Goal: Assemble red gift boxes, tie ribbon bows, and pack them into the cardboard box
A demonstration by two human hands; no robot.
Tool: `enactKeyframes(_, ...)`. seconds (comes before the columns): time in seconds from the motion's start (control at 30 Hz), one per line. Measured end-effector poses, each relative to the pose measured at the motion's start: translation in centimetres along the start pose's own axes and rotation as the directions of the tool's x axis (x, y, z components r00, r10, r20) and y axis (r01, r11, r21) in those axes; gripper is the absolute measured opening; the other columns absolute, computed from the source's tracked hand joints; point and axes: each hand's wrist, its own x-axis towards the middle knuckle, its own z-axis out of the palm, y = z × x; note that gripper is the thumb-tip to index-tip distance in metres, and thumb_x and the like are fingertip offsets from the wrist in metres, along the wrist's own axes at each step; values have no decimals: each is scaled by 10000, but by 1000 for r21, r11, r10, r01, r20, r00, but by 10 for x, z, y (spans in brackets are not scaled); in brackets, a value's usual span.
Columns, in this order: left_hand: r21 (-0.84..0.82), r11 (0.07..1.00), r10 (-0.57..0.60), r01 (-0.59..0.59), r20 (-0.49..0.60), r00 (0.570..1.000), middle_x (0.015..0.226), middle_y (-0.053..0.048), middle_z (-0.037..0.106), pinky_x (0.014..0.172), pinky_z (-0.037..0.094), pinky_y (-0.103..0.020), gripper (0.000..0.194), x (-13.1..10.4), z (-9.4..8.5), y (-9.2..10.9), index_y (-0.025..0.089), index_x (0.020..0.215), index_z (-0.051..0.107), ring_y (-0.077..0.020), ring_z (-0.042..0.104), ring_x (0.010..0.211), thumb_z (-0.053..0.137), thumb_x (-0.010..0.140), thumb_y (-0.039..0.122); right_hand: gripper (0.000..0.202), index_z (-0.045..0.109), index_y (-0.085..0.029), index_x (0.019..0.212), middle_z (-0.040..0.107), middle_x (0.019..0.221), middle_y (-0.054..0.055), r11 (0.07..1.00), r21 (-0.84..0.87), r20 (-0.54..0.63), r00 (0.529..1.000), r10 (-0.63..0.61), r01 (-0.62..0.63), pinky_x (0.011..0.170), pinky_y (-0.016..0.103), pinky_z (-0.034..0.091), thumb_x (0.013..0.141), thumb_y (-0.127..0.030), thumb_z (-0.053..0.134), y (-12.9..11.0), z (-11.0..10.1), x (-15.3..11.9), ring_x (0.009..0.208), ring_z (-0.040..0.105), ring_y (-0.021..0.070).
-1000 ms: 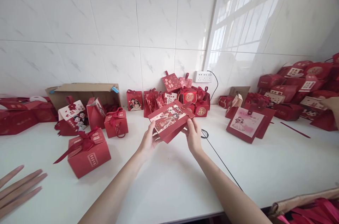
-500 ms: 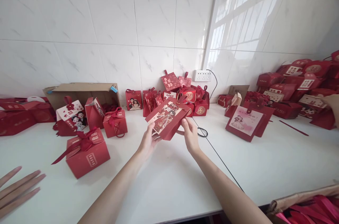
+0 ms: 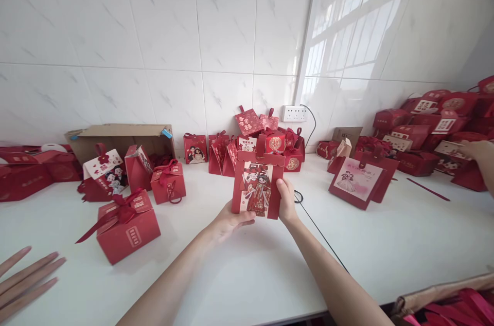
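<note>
Both my hands hold a red gift box (image 3: 257,189) upright above the white table, its front facing me. A cream panel with two cartoon figures in traditional red dress covers that front, and a ribbon loop stands at the top. My left hand (image 3: 231,219) grips the lower left corner, thumb along the bottom edge. My right hand (image 3: 286,201) clasps the right side, its thumb on the front edge and its other fingers hidden behind. Past it, several small red gift boxes (image 3: 221,155) stand against the wall.
A larger red box with a bow (image 3: 129,225) sits at left, near another person's spread hand (image 3: 31,279). An open cardboard box (image 3: 119,133) stands behind. At right are a red bag-shaped box (image 3: 357,182), piled red boxes (image 3: 420,130) and another person's hand (image 3: 476,154). A socket strip (image 3: 294,113) is on the wall.
The gift box has turned from a tilted, slanting pose to upright and facing me, and has moved slightly right with both hands. Another person's hand at far right has reached over the boxes.
</note>
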Motion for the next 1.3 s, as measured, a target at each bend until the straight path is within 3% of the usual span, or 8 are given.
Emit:
enactKeyframes(0.07,35,999,0,0,-2,1000,1080,26,685,925,453,-502,312,1,-2,-1,368,998,632,-256,613,1059,652,687,356,351,627,-218,942,657,910,37,994,-5,46,993,-107,107,794,336,460,723,-489,588,-6,1,0,868,593,235)
enactKeyframes(0.17,55,998,22,-22,-11,1000,1140,37,659,916,464,-488,373,3,-6,-3,395,1059,593,-248,589,1101,657,695,351,393,537,-245,1119,609,1108,36,975,-37,4,976,-219,219,876,316,422,759,-391,595,-13,2,-1,1013,556,216)
enactKeyframes(0.23,80,995,54,-53,-11,999,1181,40,637,911,471,-491,430,4,-7,-6,404,1097,566,-254,572,1127,671,684,345,346,514,-246,1092,601,1074,29,967,-89,-38,969,-243,239,866,304,418,778,-373,583,-15,3,-1,989,552,197)
enactKeyframes(0.4,200,967,184,-159,-114,976,1128,33,664,945,447,-539,530,10,-5,-15,385,1116,553,-285,595,1091,697,606,362,249,474,-218,806,561,760,-24,966,-188,-147,967,-207,178,691,269,427,776,-444,575,-12,3,1,711,514,150)
enactKeyframes(0.6,183,964,211,-193,-79,974,1126,45,663,920,468,-530,566,17,-5,-25,400,1120,540,-277,610,1067,710,585,330,318,496,-205,755,575,710,-27,981,-182,-214,971,-107,68,647,273,421,726,-502,605,-11,3,4,675,518,154)
enactKeyframes(0.77,227,958,215,-177,-158,964,1122,25,666,899,470,-553,618,17,-1,-26,395,1185,500,-287,622,1036,681,594,368,310,502,-204,738,588,694,-21,975,-216,-229,969,-98,47,629,278,425,718,-495,607,-14,4,4,658,527,158)
enactKeyframes(0.97,162,976,139,-142,34,990,1228,63,603,990,428,-476,534,10,-7,-14,420,1161,505,-230,558,1150,686,667,330,308,492,-206,729,596,708,-13,979,-199,-213,973,-92,49,614,277,425,731,-492,604,-13,4,4,640,519,153)
enactKeyframes(1.3,157,979,128,-128,13,992,1178,56,636,997,415,-516,505,8,-8,-11,420,1126,553,-256,561,1146,710,661,299,281,530,-200,805,616,766,-5,985,-161,-182,978,-97,68,673,287,440,754,-470,588,-12,4,3,718,553,170)
